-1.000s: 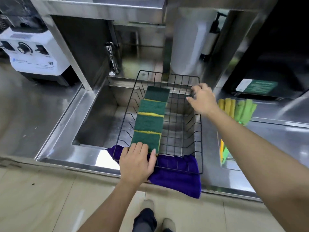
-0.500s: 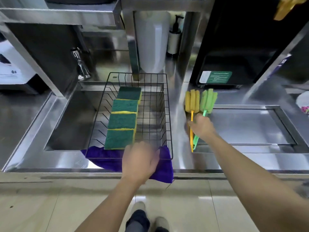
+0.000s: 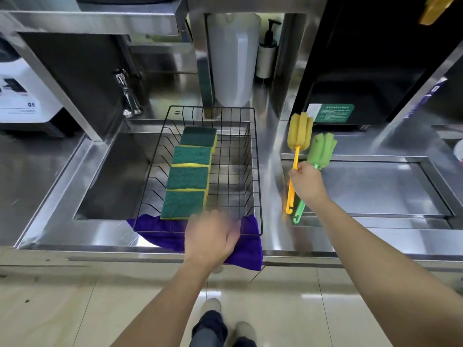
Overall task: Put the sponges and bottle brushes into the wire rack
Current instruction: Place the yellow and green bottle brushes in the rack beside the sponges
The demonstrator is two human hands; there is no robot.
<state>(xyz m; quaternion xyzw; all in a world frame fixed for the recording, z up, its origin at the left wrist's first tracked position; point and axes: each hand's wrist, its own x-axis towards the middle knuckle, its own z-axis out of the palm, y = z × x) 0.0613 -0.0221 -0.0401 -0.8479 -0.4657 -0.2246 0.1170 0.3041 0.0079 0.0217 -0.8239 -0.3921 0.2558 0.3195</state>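
Steel counter carries a purple cloth under the wire rack.

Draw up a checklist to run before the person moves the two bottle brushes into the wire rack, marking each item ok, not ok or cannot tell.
1. Both brushes gripped: right hand closed on the yellow brush and green brush handles: ok.
2. Free space in the wire rack, right of the sponges: ok.
3. Rack steadied: left hand at the near rim, blurred: cannot tell.
4. Path from brushes to rack unobstructed: ok.
5. Brushes clear of the counter: cannot tell.
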